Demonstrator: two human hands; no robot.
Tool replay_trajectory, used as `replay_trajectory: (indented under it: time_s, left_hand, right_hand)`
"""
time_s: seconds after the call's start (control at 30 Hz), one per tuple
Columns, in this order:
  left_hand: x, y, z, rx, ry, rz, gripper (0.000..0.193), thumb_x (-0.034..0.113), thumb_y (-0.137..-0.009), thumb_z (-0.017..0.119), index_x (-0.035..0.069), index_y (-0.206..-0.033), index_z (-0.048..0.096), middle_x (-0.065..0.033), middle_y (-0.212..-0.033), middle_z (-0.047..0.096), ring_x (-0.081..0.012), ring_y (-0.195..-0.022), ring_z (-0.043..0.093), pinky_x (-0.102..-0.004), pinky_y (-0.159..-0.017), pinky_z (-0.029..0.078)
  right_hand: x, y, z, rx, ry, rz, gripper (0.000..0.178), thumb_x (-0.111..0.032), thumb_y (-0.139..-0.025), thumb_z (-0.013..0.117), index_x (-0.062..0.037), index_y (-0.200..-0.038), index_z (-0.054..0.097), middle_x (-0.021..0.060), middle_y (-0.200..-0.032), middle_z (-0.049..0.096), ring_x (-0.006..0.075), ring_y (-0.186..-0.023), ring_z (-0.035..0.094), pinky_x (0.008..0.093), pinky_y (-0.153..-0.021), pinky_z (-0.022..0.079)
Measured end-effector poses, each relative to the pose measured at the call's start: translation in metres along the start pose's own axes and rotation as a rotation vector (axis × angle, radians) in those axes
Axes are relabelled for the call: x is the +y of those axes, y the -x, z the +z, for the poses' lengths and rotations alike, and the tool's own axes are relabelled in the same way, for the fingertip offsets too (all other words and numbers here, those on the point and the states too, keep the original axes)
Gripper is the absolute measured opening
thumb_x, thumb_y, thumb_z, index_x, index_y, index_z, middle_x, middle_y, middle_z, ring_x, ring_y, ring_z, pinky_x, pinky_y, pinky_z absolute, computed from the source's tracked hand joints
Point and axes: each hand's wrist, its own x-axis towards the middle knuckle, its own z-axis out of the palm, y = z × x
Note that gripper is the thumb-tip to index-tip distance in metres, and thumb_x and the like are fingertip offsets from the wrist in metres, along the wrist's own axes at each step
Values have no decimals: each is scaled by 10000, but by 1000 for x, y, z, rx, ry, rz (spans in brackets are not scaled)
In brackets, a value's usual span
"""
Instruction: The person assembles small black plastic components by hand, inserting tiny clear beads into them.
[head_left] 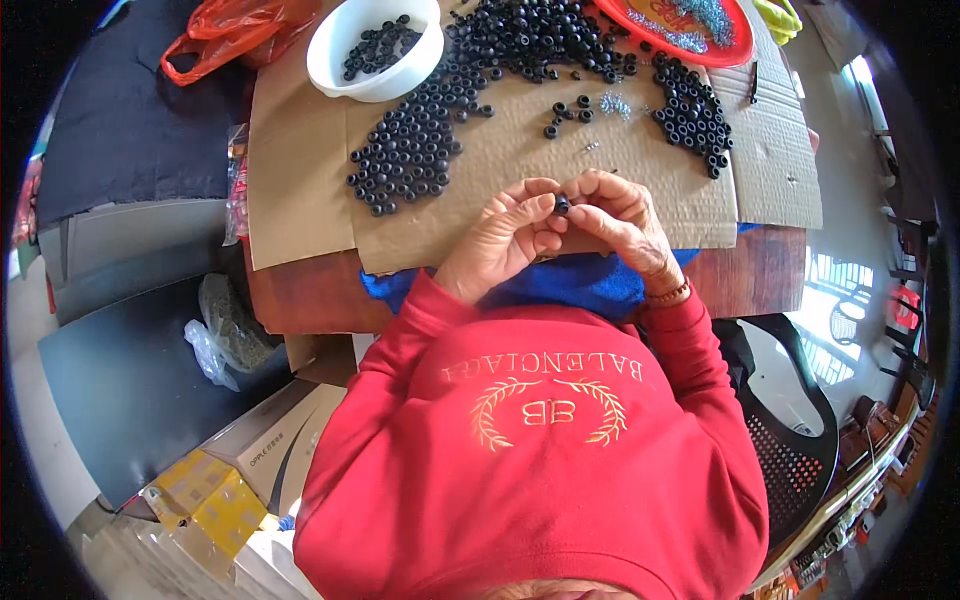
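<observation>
Near the front of the cardboard sheet, my left hand [500, 232] and my right hand [622, 218] meet around one small round black part [561, 205]. The thumb and fingers of each hand are closed on it, one hand from each side, and its dark open end shows between them. Just beyond my fingers lie a few tiny silver pieces [592, 147]. Farther off are several loose black parts [556, 130] beside a small heap of thin silver pieces [614, 104].
Many hollow black parts [405, 155] spread on the cardboard [300, 170] at left, with more at right [692, 110] and a large heap [530, 35] behind. A white bowl [428, 62] holds black parts; a red tray [735, 55] holds silver pieces. A blue cloth [580, 285] lies along the table's front edge.
</observation>
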Motion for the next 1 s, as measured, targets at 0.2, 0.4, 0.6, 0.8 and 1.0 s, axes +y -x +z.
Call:
replay_trajectory:
  time_s: [0.2,0.4,0.6,0.8,1.0]
  left_hand:
    - [-2,1,0,10,-82,1,182,82,-847,596,66,-1018,536,-44,-812,612,-136,-678,623,-252,-549,533]
    - [21,9,13,132,-300,277,173,50,-823,607,45,-991,564,-50,-824,617,-125,-681,611,-252,-579,527]
    - [111,8,19,438,-996,886,156,52,-815,618,8,-962,595,-24,-800,602,-76,-668,547,-208,-606,458]
    - [185,-13,-12,590,-1543,1163,174,55,-785,648,2,-948,620,-47,-852,620,-113,-747,565,-246,-668,468]
    - [145,-27,9,561,-1902,1325,238,66,-743,676,37,-972,620,-77,-936,580,-168,-799,572,-280,-653,462]
  right_hand:
    - [1,2,0,-12,35,26,92,-81,-840,597,-34,-798,530,-22,-791,575,35,-754,495,201,-667,418]
    - [3,-3,-3,227,272,-133,112,-27,-824,573,9,-927,598,3,-809,566,67,-751,508,211,-664,415]
    - [2,-26,-24,386,1191,-496,161,-47,-737,605,-45,-898,597,107,-746,495,285,-726,526,365,-621,442]
    - [13,-30,-26,404,1288,-545,119,-58,-745,602,-52,-862,583,104,-781,494,271,-745,520,360,-624,443]
    - [10,-31,-26,429,1278,-472,119,-26,-777,585,-32,-896,584,133,-799,521,297,-753,537,359,-647,449]
